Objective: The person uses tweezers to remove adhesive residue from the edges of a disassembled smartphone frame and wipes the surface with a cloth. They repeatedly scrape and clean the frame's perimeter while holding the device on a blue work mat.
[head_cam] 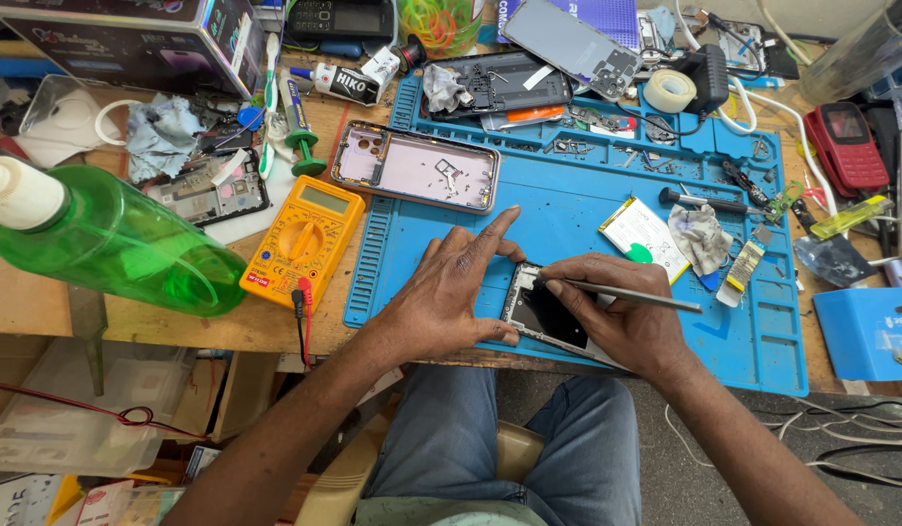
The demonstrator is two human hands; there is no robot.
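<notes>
An opened phone (541, 314) lies on the blue mat (578, 229) near the mat's front edge, at about 6 o'clock from the mat's middle. It shows a dark, glossy inside panel framed by a pale metal rim, with its back cover off. Its long axis runs from 10 o'clock to 4 o'clock, the upper end pointing toward 10 o'clock; much of the lower end is hidden under the hands.

The left hand (451, 292) rests flat on the mat at the phone's 9 o'clock side, fingers spread and released, the thumb pressing against the phone's edge and the forefinger stretched toward 1 o'clock.

The right hand (621, 317) covers the phone's 3 o'clock side, its fingers pinched around a thin grey tool (626, 294). The tool's tip meets the phone's upper rim, and its shaft runs out toward 3 o'clock.

At 11 o'clock from the phone lies a lilac phone frame (417, 166); at 9 o'clock, off the mat, a yellow meter (303, 239).
</notes>
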